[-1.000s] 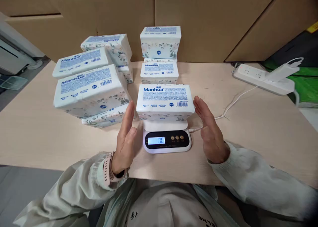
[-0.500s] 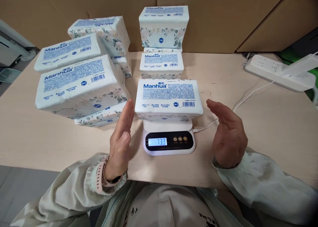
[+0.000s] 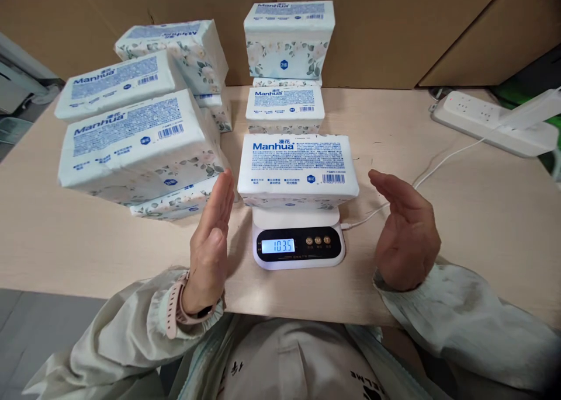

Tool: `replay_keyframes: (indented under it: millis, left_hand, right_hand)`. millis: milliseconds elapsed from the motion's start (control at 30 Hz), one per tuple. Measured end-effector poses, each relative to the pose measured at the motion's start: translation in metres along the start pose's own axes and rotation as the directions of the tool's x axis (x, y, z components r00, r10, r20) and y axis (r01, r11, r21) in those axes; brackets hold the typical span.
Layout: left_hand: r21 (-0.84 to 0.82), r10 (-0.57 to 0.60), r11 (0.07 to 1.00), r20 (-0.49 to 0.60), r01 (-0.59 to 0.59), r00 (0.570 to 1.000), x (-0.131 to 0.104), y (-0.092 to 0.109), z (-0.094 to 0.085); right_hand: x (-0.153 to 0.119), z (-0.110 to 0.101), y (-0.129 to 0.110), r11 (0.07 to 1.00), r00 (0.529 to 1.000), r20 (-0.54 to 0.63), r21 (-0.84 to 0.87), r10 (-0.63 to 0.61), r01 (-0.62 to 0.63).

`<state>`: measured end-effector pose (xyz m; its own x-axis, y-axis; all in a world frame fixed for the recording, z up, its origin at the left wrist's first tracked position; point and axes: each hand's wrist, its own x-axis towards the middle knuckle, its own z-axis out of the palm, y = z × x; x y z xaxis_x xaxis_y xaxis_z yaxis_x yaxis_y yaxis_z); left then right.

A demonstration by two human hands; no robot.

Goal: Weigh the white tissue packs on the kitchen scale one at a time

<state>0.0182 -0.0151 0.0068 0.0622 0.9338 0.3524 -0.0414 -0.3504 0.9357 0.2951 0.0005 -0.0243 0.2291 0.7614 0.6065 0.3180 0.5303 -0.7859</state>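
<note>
A Manhua tissue pack (image 3: 298, 166) rests on the white kitchen scale (image 3: 298, 263), whose lit display (image 3: 278, 246) reads 103.5. My left hand (image 3: 209, 242) is held upright just left of the pack, fingers stretched out and holding nothing. On the other side, my right hand (image 3: 405, 233) is raised with its palm turned inward and fingers extended, also holding nothing. Both hands are apart from the pack on the scale. A pink watch strap (image 3: 176, 306) circles my left wrist.
Several stacked tissue packs (image 3: 140, 149) stand at the left. More packs (image 3: 284, 105) are piled behind the scale. A white cable (image 3: 447, 157) runs from the scale towards a power strip (image 3: 495, 122) at the right. Brown cardboard (image 3: 372, 32) lines the table's back edge.
The scale's display has gone from 73.3 to 103.5. My hands have moved slightly outward, away from the pack. The view has shifted a little.
</note>
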Motion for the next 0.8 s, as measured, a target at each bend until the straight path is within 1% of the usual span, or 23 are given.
replay_keyframes:
  millis: [267,467,667,733,800]
  left_hand:
    - [0.007,-0.012,1.000,0.002,0.012,1.000,0.0007,0.0013,0.0006]
    - [-0.003,-0.011,1.000,0.000,0.011,1.000,0.0012,0.0014,0.0007]
    - [-0.032,-0.056,0.998,-0.018,0.055,0.998,0.0008,0.0016,-0.0011]
    - [-0.034,-0.071,0.997,-0.024,0.071,0.997,0.0007,0.0018,-0.0017]
    - [-0.030,-0.082,0.996,-0.036,0.081,0.996,0.0007,0.0019,-0.0014]
  right_hand:
    - [0.0005,-0.0005,0.0001,1.000,1.000,-0.001,-0.003,-0.012,0.012]
    - [-0.0004,-0.0011,0.0002,1.000,0.999,0.026,0.001,-0.025,0.025]
    - [-0.0001,0.0006,-0.0019,0.999,1.000,0.021,0.034,-0.008,0.007]
    - [0.0001,-0.0009,-0.0049,1.000,1.000,0.031,0.020,0.000,0.000]
    - [-0.0001,-0.0034,-0.0091,0.998,0.997,0.065,-0.042,0.041,-0.038]
